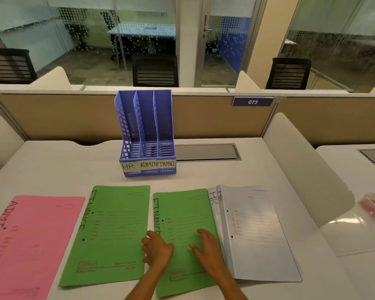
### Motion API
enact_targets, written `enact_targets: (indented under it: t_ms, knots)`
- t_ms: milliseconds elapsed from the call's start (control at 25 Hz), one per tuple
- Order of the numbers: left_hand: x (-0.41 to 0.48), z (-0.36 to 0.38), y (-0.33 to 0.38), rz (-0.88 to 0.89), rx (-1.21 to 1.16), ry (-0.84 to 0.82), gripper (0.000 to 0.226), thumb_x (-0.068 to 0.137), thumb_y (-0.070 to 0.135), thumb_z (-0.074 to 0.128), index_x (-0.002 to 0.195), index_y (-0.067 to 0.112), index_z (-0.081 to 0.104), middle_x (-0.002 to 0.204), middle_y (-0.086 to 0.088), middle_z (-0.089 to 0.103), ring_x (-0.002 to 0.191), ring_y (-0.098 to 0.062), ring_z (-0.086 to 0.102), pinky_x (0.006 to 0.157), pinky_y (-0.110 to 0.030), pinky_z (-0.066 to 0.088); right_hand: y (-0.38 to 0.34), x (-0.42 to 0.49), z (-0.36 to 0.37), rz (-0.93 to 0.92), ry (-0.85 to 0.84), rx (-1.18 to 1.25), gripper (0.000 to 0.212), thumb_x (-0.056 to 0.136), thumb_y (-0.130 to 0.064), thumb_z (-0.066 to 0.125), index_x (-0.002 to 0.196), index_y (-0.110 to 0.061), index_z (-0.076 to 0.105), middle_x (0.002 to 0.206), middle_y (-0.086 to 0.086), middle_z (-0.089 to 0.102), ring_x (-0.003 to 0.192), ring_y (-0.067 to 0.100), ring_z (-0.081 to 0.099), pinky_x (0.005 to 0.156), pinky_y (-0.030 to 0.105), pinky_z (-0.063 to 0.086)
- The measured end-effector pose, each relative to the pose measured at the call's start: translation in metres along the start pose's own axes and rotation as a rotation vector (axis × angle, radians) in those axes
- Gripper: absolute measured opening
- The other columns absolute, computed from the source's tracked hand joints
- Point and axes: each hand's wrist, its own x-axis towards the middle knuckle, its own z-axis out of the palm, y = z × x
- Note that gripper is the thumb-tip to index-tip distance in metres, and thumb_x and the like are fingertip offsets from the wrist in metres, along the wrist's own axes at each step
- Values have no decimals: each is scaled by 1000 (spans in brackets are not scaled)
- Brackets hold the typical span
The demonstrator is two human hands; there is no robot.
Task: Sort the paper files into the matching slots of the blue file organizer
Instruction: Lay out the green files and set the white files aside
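Note:
The blue file organizer (147, 135) stands upright at the back of the desk, its three slots labelled HR, ADMIN and FINANCE and holding nothing. In front lie a pink ADMIN file (28, 239), a green FINANCE file (115, 230), a second green FINANCE file (186, 215) and white HR files (253, 230) stacked at the right. My left hand (157, 249) grips the left edge of the second green file, fingers curled at the edge. My right hand (206, 245) rests flat on the same file, fingers spread.
A tan partition (204, 118) with tag 073 runs behind the organizer. A grey cable hatch (206, 152) sits right of the organizer. A curved white divider (307, 167) borders the desk on the right, with a clear plastic pouch (355, 226) beyond it.

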Motion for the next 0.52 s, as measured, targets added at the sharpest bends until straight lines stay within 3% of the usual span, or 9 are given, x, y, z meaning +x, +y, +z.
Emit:
enact_targets:
  t_ms: [120, 280, 520]
  knots:
    - [8, -5, -7, -49, -113, -59, 78, 69, 21, 81, 126, 3, 31, 126, -21, 44, 117, -39, 48, 93, -49, 48, -2, 0, 3, 29, -12, -20, 59, 88, -38, 60, 138, -17, 38, 143, 1, 42, 131, 15, 36, 111, 28, 30]
    - [18, -13, -16, -47, -270, -141, 44, 67, 10, 79, 98, 6, 48, 107, -17, 65, 92, -33, 64, 82, -42, 58, -7, 2, 2, 89, -2, 24, 61, 88, -39, 60, 140, -15, 37, 144, 3, 43, 133, 17, 36, 112, 32, 31]
    - [20, -35, -14, 2, -434, -287, 31, 60, 9, 86, 81, 7, 63, 84, -11, 73, 77, -28, 71, 74, -45, 61, -23, 3, -2, 163, 76, 92, 65, 84, -50, 57, 136, -15, 41, 140, 6, 47, 128, 19, 43, 108, 36, 38]
